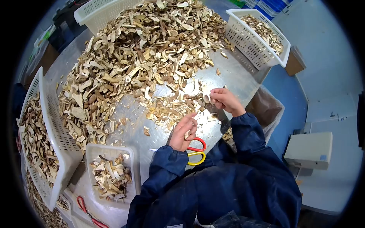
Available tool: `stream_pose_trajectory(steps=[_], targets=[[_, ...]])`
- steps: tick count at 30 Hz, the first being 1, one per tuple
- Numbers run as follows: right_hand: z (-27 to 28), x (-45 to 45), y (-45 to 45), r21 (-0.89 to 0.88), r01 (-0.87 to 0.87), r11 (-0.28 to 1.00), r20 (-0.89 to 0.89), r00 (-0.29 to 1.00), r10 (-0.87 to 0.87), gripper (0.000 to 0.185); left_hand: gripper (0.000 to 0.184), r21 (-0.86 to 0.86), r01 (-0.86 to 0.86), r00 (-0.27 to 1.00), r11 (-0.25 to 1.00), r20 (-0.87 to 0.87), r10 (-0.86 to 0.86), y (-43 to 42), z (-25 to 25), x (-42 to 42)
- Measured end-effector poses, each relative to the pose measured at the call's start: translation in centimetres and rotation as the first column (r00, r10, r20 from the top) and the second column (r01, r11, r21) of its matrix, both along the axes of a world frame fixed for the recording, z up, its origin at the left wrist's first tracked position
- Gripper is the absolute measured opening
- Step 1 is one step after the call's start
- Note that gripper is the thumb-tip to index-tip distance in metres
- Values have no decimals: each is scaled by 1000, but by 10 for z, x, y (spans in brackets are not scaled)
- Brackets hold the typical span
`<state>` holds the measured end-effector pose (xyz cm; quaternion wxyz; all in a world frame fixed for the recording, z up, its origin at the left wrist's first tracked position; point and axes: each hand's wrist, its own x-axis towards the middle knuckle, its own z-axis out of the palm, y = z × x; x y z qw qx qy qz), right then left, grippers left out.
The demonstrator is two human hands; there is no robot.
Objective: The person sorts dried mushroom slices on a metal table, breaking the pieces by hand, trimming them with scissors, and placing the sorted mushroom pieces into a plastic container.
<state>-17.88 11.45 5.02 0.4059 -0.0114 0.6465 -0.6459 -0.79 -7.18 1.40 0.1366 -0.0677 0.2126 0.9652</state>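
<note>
Dried, sliced mushroom pieces [152, 41] lie in a big heap on a metal table [235, 70]. Over the loose pieces near the table's front edge, my right hand [225, 100] has its fingers pinched on a pale mushroom slice [207, 98]. My left hand [184, 132] is to its left and lower, fingers curled round a small pale piece [187, 135]. Scissors with one red and one yellow handle [197, 152] lie beside and partly below my left hand. A shallow white tray [136, 161] with mushroom slices stands at the lower left.
White perforated baskets of slices stand at the left [61, 133] and the upper right [249, 41]; another basket [102, 15] is behind the heap. Red-handled scissors [86, 211] lie at the lower left. A lined bin [272, 114] stands beyond the table's right edge.
</note>
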Motion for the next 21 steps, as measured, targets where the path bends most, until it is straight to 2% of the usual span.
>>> stream_pose_trajectory(steps=[1,2,4,5,6,8,11,14,18,21], targets=[[6,12,-7,-48,-23,999,26,999,25,9,48,-40,-4,999,999,-41,3,0,-1,0],[14,25,-13,-55,-81,995,20,996,83,11,49,-61,-39,997,997,-66,34,3,1,0],[18,47,-26,-4,-236,972,36,971,236,13,48,-85,-122,993,989,-2,122,9,-3,2],[14,57,-30,-23,-280,960,45,959,281,15,40,-42,-89,995,995,-54,87,6,-4,0],[18,67,-34,-23,-307,952,21,951,307,16,28,-116,-92,995,989,23,95,8,-9,0],[14,76,-35,-66,-229,971,119,964,236,15,20,-82,-137,991,987,-13,137,8,-16,4],[6,92,-37,-165,5,986,146,989,19,13,18,-72,-178,984,981,1,179,8,-14,2],[12,100,-38,-79,-92,993,-24,996,91,13,17,-89,-175,984,980,25,178,10,-9,1],[5,103,-40,30,-62,998,-275,959,68,10,16,-179,-148,988,973,17,153,11,-7,1],[1,103,-41,30,-43,999,-359,932,51,9,15,-168,-138,989,976,30,145,11,-9,0]])
